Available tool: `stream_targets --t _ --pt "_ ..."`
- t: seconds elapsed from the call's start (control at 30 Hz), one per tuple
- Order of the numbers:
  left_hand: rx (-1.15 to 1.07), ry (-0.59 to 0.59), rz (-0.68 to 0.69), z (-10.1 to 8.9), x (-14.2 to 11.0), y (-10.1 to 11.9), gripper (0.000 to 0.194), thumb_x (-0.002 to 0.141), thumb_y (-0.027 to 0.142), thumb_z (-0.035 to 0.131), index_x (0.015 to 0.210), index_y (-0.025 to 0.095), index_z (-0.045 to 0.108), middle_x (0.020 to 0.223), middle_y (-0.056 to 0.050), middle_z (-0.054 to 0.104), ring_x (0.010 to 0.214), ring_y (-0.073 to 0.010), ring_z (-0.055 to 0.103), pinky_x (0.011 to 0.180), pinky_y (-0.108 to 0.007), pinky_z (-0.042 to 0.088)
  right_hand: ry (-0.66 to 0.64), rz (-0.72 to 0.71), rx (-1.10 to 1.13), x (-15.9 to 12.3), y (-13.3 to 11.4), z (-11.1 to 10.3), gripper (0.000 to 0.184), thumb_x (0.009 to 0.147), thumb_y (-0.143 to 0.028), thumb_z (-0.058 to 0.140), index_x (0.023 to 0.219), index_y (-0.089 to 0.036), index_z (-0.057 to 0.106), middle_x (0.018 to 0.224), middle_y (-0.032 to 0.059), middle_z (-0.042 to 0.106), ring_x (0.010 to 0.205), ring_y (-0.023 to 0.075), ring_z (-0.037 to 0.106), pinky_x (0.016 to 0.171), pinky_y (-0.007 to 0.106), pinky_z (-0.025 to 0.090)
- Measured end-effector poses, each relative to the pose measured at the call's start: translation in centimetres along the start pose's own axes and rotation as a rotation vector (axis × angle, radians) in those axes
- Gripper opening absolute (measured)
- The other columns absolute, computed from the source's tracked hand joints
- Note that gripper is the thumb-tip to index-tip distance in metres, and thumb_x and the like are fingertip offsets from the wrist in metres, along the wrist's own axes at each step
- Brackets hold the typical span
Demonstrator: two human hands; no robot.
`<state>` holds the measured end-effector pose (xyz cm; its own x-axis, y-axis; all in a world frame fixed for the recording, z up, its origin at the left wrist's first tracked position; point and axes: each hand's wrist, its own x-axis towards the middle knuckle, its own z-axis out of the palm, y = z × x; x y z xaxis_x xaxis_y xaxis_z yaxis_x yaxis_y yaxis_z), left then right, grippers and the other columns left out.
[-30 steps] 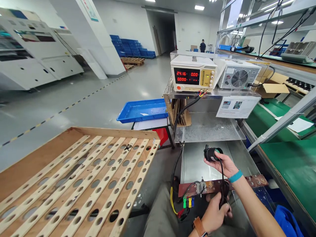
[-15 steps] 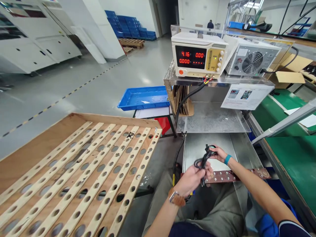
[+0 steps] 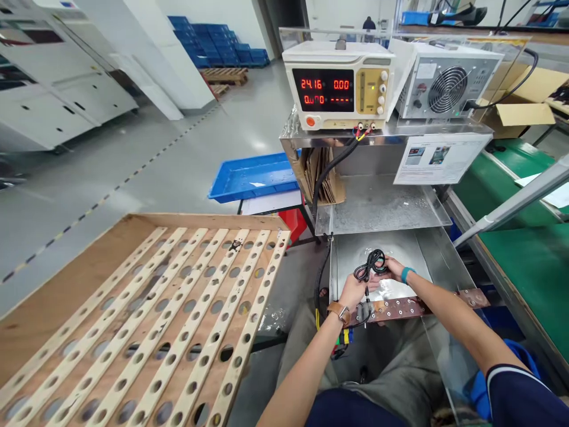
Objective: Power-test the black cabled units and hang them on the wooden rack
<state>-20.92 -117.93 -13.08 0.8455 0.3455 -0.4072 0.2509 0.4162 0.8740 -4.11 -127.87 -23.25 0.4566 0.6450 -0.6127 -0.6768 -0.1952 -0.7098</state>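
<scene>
A black cable [image 3: 370,264], coiled into loops, lies between my two hands over the open metal drawer [image 3: 422,252]. My left hand [image 3: 355,290] grips the left part of the coil, its fingers reaching beneath the loops. The right hand [image 3: 393,268] has its fingers closed at the coil's right side; its fingertips are partly hidden. A cable end hangs below my left hand, in front of a brown strip with metal studs [image 3: 398,309] along the drawer's front edge.
A power supply [image 3: 338,86] with red digits stands on the metal shelf ahead, beside a grey unit with a fan [image 3: 448,89]. A slatted wooden rack [image 3: 146,320] fills the left. A blue tray [image 3: 253,175] sits behind it. Green worktops [image 3: 528,279] lie at right.
Both hands have moved slightly, and the cable's loops now show spread above the left hand. The display's first reading appears as 24.16 instead of 4.16. The camera view has shifted.
</scene>
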Motion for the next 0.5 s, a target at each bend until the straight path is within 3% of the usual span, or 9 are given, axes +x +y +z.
stream_targets --t 0.2,0.5 --pt "0.011 -0.016 -0.113 -0.17 0.06 -0.37 0.040 0.064 0.043 0.080 0.078 0.013 0.059 0.072 -0.009 0.071 0.065 -0.0195 0.070 0.071 -0.035 0.059 0.003 0.011 0.044 0.04 0.00 0.06 0.029 0.075 -0.020 0.076 0.097 -0.017 0.059 0.076 0.0033 0.063 0.064 0.0181 0.063 0.067 0.038 0.061" --pt "0.008 -0.048 -0.147 -0.84 -0.23 -0.45 0.055 0.059 0.056 0.082 0.084 0.013 0.058 0.079 -0.013 0.072 0.068 -0.0205 0.071 0.066 -0.031 0.057 -0.005 -0.027 0.094 0.72 0.62 0.03 0.033 0.074 -0.017 0.073 0.101 -0.018 0.055 0.077 0.0018 0.060 0.063 0.0176 0.062 0.063 0.036 0.061"
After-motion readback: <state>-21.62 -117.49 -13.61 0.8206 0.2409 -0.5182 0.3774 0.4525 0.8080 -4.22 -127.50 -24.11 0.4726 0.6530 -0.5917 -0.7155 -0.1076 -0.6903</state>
